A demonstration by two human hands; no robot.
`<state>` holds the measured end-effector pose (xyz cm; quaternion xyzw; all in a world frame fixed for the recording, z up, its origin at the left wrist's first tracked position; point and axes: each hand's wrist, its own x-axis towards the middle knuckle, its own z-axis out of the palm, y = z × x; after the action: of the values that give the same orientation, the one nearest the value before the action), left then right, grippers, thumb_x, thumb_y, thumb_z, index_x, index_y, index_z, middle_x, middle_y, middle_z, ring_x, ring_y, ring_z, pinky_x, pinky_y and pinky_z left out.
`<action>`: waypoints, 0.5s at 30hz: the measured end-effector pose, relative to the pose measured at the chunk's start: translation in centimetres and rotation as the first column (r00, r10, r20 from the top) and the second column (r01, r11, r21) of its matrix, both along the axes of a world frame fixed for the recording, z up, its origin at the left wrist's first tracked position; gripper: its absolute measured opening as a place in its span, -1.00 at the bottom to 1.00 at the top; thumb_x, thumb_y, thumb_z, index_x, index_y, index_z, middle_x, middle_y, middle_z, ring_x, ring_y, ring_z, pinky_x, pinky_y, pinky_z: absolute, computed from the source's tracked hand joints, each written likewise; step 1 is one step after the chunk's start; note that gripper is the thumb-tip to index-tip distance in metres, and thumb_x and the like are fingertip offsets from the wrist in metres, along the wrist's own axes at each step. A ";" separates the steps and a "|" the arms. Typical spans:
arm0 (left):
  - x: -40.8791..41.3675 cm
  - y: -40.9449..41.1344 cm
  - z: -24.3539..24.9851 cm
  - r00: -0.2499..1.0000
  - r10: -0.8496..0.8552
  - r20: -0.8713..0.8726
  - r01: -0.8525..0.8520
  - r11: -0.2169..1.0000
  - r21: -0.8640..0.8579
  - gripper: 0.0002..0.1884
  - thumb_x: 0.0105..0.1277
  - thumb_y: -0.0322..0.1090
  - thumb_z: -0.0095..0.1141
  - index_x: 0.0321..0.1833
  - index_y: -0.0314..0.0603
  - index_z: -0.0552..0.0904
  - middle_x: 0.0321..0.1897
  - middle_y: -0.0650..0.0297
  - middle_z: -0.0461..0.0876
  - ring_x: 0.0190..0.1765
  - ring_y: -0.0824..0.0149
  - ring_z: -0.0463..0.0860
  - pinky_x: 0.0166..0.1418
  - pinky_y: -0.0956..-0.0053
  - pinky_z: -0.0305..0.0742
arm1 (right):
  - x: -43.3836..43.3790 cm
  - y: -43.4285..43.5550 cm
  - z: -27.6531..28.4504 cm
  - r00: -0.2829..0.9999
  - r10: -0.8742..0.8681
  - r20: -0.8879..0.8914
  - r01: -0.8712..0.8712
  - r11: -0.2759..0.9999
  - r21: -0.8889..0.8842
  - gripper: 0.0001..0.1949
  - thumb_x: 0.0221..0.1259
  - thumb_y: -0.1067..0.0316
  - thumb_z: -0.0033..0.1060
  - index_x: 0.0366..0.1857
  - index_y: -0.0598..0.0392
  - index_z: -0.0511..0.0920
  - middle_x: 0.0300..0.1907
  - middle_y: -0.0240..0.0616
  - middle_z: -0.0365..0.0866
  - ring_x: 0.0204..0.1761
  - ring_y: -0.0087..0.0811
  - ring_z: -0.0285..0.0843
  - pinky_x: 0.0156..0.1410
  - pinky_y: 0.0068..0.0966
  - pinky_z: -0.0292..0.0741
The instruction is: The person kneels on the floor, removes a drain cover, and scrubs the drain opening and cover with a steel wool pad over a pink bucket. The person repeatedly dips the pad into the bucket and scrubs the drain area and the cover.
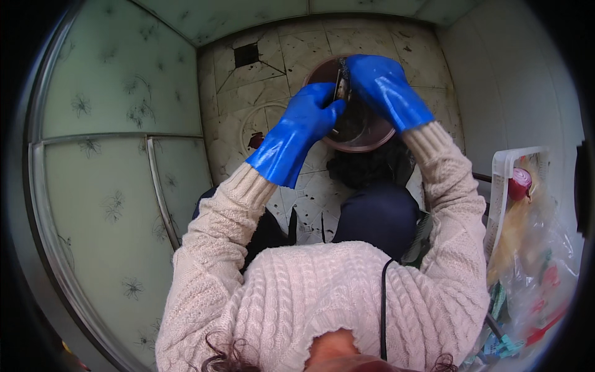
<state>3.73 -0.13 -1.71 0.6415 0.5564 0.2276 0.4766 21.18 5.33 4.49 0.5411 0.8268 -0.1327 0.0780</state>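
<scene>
Both my hands wear blue rubber gloves and are over a reddish-brown plastic basin [360, 148] on the floor. My left hand [309, 114] grips a narrow, grimy, flat piece [342, 88] with a straight, thin edge, held upright above the basin. My right hand [383, 88] presses what looks like a steel wool scourer [344, 69] against its upper end. The right fingers are mostly hidden behind the glove's back. Dark, murky water [360, 118] shows in the basin below.
A black heap [367, 165], perhaps a plastic bag, lies between basin and my right knee [379, 214]. A square dark floor opening [246, 55] is at upper left. Frosted glass panels [116, 93] stand left. At right, a white plastic basket [499, 186] holds a cut red onion [519, 183] and plastic bags.
</scene>
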 end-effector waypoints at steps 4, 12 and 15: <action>-0.9 0.3 -1.1 0.910 0.173 0.377 -0.135 0.983 -0.125 -0.65 0.45 -0.32 0.34 0.24 -0.30 0.73 0.04 0.07 0.82 0.06 0.22 0.78 0.18 0.30 0.66 | 1.1 0.7 -1.0 0.967 -0.253 -0.006 0.252 0.966 -0.062 -0.67 0.54 0.18 0.04 0.07 0.13 0.74 0.09 0.11 0.79 0.09 0.12 0.80 0.19 -0.06 0.71; -1.5 1.7 -2.5 0.606 0.412 0.681 -0.181 0.905 -0.386 -0.52 0.45 -0.36 0.38 0.36 -0.40 0.61 0.16 0.06 0.74 0.22 0.11 0.74 0.33 0.17 0.70 | 2.5 -2.4 -3.7 0.967 -0.219 -0.130 0.254 0.854 0.455 -0.57 0.38 0.38 0.17 0.33 -0.01 0.59 0.00 -0.03 0.77 -0.04 -0.03 0.83 -0.06 -0.04 0.74; -1.4 1.4 -1.2 0.435 0.394 0.810 -0.068 0.911 -0.407 -0.50 0.48 -0.35 0.35 0.39 -0.45 0.56 0.24 0.00 0.69 0.29 0.03 0.72 0.41 0.07 0.69 | 2.1 -3.7 -5.3 0.989 -0.117 -0.091 0.148 0.786 0.601 -0.53 0.33 0.40 0.21 0.34 0.03 0.60 -0.11 -0.06 0.77 -0.15 -0.14 0.85 -0.23 -0.09 0.74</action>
<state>2.34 1.27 -2.96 0.2640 0.3438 0.4963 0.7522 23.31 1.64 -0.79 0.5909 0.7873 0.1203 -0.1287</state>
